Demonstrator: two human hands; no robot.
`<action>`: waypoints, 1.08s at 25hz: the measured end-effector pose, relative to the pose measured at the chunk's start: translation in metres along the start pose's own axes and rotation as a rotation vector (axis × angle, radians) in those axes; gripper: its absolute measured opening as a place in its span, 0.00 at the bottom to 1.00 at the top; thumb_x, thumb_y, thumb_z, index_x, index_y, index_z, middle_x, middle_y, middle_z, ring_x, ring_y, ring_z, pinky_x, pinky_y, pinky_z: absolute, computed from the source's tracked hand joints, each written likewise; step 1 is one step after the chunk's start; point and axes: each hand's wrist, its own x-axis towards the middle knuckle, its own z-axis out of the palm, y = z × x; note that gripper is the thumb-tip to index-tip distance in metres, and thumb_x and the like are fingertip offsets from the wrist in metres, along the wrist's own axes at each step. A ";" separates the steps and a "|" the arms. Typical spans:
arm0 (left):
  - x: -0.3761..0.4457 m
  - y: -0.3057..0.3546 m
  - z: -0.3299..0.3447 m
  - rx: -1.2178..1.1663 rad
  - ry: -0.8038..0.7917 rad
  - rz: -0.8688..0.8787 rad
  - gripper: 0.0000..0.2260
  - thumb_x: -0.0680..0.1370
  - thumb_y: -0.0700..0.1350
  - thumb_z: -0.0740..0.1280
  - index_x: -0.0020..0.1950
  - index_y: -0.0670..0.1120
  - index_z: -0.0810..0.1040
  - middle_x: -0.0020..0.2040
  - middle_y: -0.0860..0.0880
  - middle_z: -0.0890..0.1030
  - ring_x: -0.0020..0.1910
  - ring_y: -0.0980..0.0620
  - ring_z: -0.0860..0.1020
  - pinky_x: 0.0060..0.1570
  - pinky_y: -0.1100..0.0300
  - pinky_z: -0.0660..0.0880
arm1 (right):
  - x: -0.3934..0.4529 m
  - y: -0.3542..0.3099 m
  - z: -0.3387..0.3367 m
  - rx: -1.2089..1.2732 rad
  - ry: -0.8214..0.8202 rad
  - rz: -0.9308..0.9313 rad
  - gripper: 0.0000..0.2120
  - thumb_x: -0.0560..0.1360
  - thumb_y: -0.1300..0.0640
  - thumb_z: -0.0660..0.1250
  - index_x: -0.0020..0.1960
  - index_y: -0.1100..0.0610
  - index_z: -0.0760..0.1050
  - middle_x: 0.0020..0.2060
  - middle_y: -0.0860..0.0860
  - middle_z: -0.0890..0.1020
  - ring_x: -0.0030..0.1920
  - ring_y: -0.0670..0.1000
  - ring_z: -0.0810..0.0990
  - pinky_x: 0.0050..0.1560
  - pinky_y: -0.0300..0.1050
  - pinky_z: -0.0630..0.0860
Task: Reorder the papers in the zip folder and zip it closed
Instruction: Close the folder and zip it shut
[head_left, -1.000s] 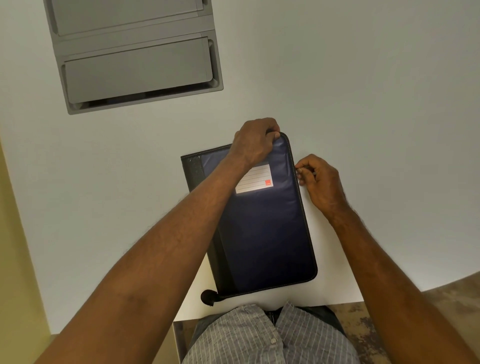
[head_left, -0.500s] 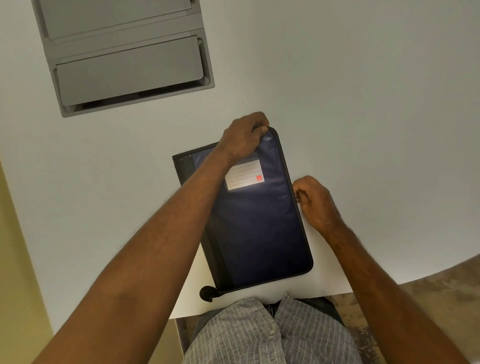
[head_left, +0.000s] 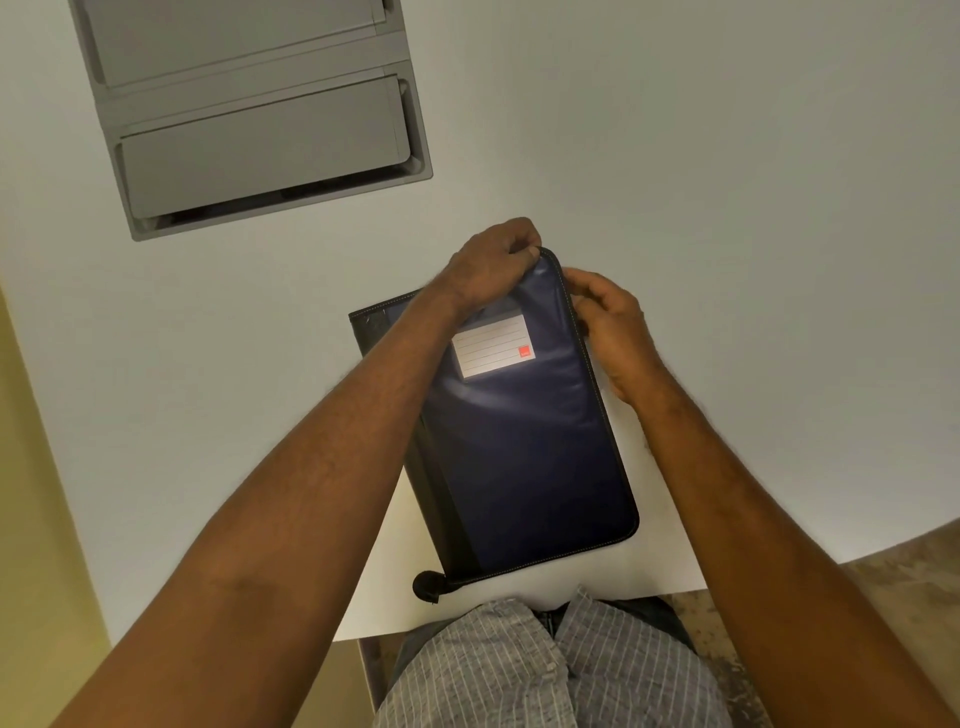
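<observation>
Already the zip folder (head_left: 524, 431) lay shut at the centre of the frame on the white table (head_left: 727, 208), no papers showing, so reordering looked finished. At its upper right corner the left hand (head_left: 488, 265) gripped the edge, while the right hand (head_left: 605, 322) pinched at the zipper track just beside it; the pull itself was hidden. How much of the zip remained open was unclear.

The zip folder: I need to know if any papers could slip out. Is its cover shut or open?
Shut: the zip folder's blue cover lies flat, no papers showing. Both hands grip its far right corner; whether the zip is fully closed cannot be told.
</observation>
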 end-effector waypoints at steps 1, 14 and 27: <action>0.000 0.000 0.001 0.015 -0.001 -0.001 0.07 0.82 0.44 0.59 0.51 0.48 0.77 0.50 0.51 0.81 0.52 0.49 0.78 0.57 0.48 0.75 | 0.004 -0.006 0.005 0.048 -0.026 0.028 0.13 0.86 0.56 0.59 0.67 0.51 0.78 0.54 0.43 0.82 0.51 0.43 0.83 0.57 0.41 0.81; -0.002 0.002 0.008 0.253 0.043 0.086 0.08 0.85 0.43 0.57 0.60 0.45 0.74 0.48 0.45 0.81 0.43 0.49 0.76 0.38 0.59 0.67 | 0.017 -0.018 0.011 -0.336 -0.030 0.093 0.05 0.83 0.55 0.64 0.53 0.54 0.77 0.46 0.54 0.83 0.46 0.54 0.82 0.52 0.47 0.80; 0.000 -0.002 0.019 0.323 0.112 0.097 0.06 0.84 0.44 0.59 0.57 0.44 0.73 0.46 0.44 0.80 0.46 0.44 0.77 0.47 0.49 0.74 | 0.001 0.013 -0.016 -0.163 -0.025 -0.011 0.12 0.84 0.57 0.62 0.65 0.49 0.78 0.54 0.42 0.83 0.53 0.43 0.83 0.55 0.38 0.80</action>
